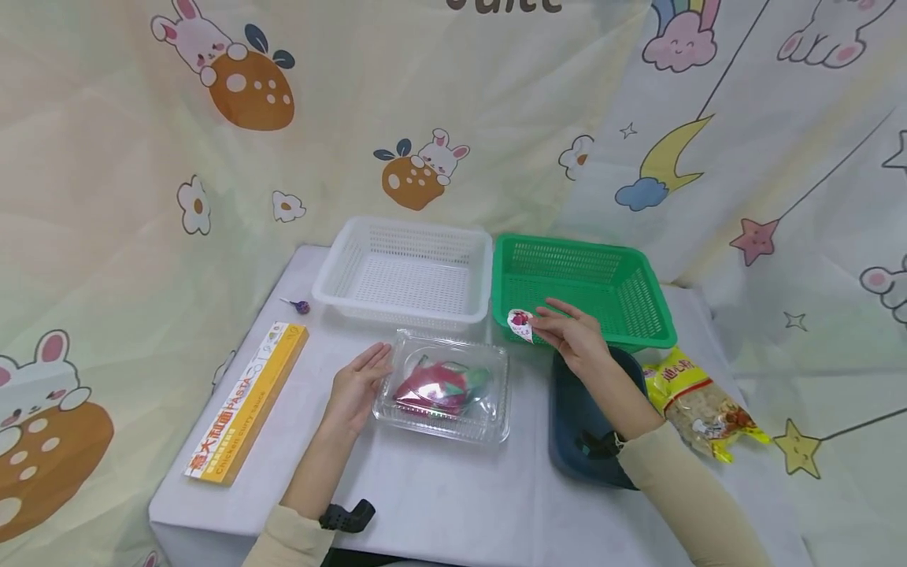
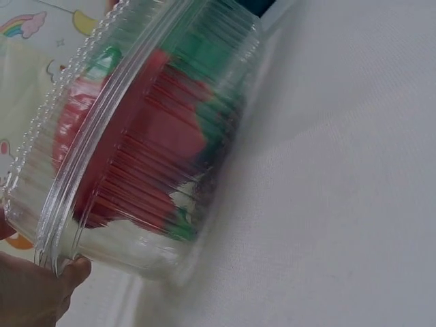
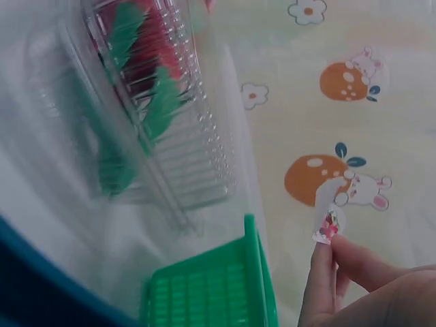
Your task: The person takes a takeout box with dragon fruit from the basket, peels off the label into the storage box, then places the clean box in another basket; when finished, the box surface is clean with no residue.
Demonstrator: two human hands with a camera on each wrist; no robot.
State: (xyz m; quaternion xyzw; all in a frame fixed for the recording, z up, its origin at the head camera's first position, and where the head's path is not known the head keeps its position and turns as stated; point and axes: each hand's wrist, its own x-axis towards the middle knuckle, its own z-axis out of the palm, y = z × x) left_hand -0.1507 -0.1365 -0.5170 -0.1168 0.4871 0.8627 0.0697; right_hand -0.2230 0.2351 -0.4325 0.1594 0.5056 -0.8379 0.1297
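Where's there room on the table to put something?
Bare table in front of the clear box, between the left arm and dark bin. A narrower patch lies between the pasta box and that arm. It's crowded behind, with the white basket and green basket, and at right, with the bag.

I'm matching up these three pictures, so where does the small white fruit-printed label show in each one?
Head: the small white fruit-printed label is right of centre, pinched by the right hand.
Left wrist: not visible.
Right wrist: lower right, at the fingertips.
Shared landmark: the clear rectangular plastic box, central in the head view, upper left in both wrist views.
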